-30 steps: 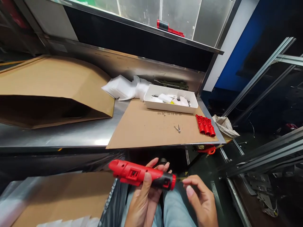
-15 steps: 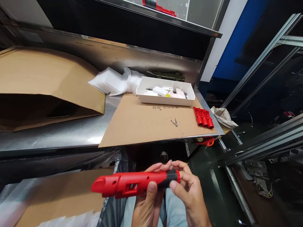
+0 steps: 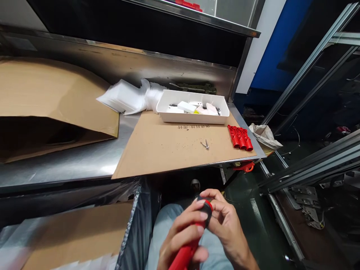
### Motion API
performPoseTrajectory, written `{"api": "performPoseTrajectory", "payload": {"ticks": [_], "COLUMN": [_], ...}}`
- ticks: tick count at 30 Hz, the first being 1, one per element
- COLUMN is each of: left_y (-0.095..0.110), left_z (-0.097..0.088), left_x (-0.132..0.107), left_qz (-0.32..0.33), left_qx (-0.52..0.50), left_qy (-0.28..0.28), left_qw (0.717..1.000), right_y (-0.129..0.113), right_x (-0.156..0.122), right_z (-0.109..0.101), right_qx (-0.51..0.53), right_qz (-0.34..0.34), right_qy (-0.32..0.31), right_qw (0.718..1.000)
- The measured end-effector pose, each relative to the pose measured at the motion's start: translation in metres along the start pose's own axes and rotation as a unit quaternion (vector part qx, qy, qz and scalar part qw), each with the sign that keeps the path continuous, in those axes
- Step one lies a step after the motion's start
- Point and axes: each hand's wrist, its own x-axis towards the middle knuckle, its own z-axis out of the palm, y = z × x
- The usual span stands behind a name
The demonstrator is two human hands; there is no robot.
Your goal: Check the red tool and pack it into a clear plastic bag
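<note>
The left hand point(image 3: 180, 238) grips the red tool point(image 3: 188, 249); right hand point(image 3: 225, 223) fingers point(image 3: 209, 195) seemingly pinch its black tip point(image 3: 204, 207).

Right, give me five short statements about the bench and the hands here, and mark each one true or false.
1. Both hands, left hand and right hand, are on the red tool. True.
2. The white tray sits on the floor. False: it stands on the cardboard sheet.
3. A row of red parts lies right of the tray. True.
4. The cardboard sheet is blue. False: brown.
5. The red tool rests on the bench. False: it is held over the lap.
</note>
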Motion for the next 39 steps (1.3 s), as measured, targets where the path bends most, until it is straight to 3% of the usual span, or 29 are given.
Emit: {"api": "performPoseTrajectory", "payload": {"ticks": [2,4,7,10,21,26,33,39], "left_y": [0.003,0.004,0.006,0.006,-0.003,-0.003,0.005,0.009], "left_z": [0.000,-0.001,-0.008,-0.017,-0.019,-0.020,-0.017,-0.016], "left_x": [0.003,0.006,0.012,0.012,-0.003,-0.004,-0.001,-0.001], "left_qz": [-0.039,-0.128,-0.281,-0.350,-0.419,-0.445,-0.447,-0.447], "left_qx": [-0.033,-0.109,-0.245,-0.323,-0.370,-0.408,-0.439,-0.478], "left_qy": [0.042,0.116,0.181,0.171,0.146,0.109,0.107,0.100], "left_qw": [0.998,0.979,0.910,0.863,0.816,0.789,0.772,0.750], "right_y": [-0.003,-0.005,-0.003,-0.002,0.004,0.010,0.003,0.004], "right_x": [-0.001,-0.005,-0.013,-0.020,-0.027,-0.029,-0.025,-0.022], "right_z": [-0.002,-0.005,-0.009,-0.009,0.039,0.035,0.029,0.026], "right_qx": [0.019,0.030,-0.036,-0.133,-0.183,-0.264,-0.351,-0.373], "right_qz": [0.004,0.007,-0.002,-0.026,-0.135,-0.212,-0.304,-0.319], "right_qy": [-0.034,-0.052,-0.012,0.026,0.115,0.143,0.167,0.168], "right_qw": [0.999,0.998,0.999,0.990,0.967,0.930,0.870,0.855]}}
